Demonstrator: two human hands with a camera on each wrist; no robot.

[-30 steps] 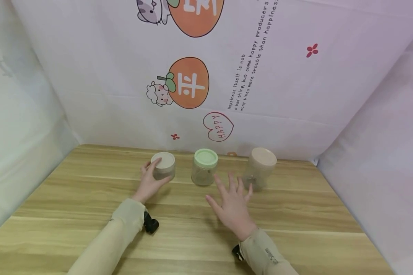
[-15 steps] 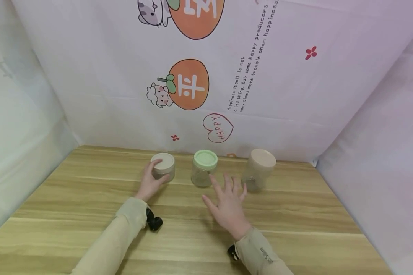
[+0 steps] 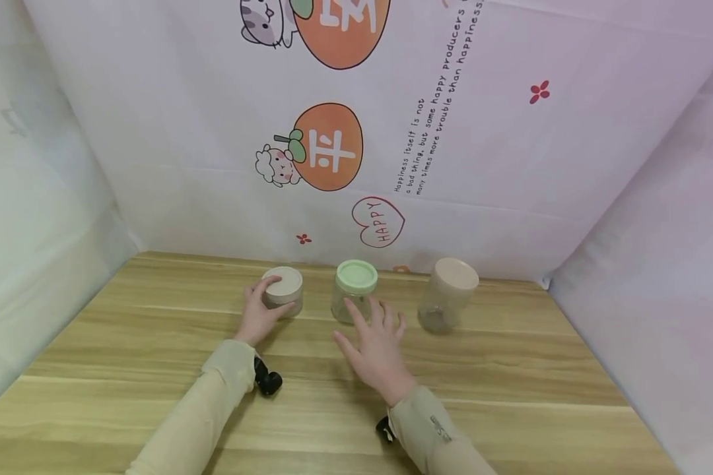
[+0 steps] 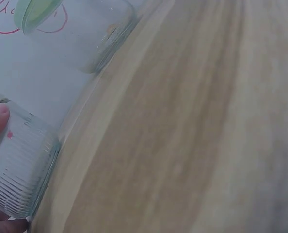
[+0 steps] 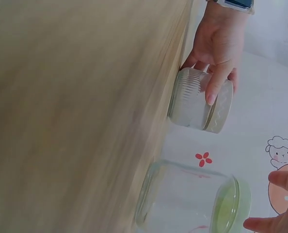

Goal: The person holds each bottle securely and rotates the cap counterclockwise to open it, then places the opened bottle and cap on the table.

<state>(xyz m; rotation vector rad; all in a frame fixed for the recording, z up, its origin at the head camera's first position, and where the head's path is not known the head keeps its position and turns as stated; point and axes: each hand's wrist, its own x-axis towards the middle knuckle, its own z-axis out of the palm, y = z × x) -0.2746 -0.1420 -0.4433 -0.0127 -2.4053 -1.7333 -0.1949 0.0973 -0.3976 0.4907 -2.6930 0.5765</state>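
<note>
My left hand [image 3: 258, 318] grips a short glass jar [image 5: 187, 99] with a white lid [image 3: 284, 282], thumb on the near side and fingers round the left. The jar's ribbed glass shows in the left wrist view. In front of a mid-height glass jar with a green lid [image 3: 356, 276], my right hand [image 3: 375, 353] hovers with its fingers spread, overlapping the lower part of that jar in the head view. Farther right stands a taller clear jar with a pale pink-beige lid [image 3: 456, 274], which neither hand touches.
The three jars stand in a row near the back edge of the wood-grain table [image 3: 309, 422]. Right behind them hangs a white printed cloth [image 3: 214, 198], and white cloth walls [image 3: 647, 264] close off both sides.
My right hand has moved left, from in front of the tall jar to in front of the green-lidded one. The left hand keeps its grip on the short jar, which stays in place.
</note>
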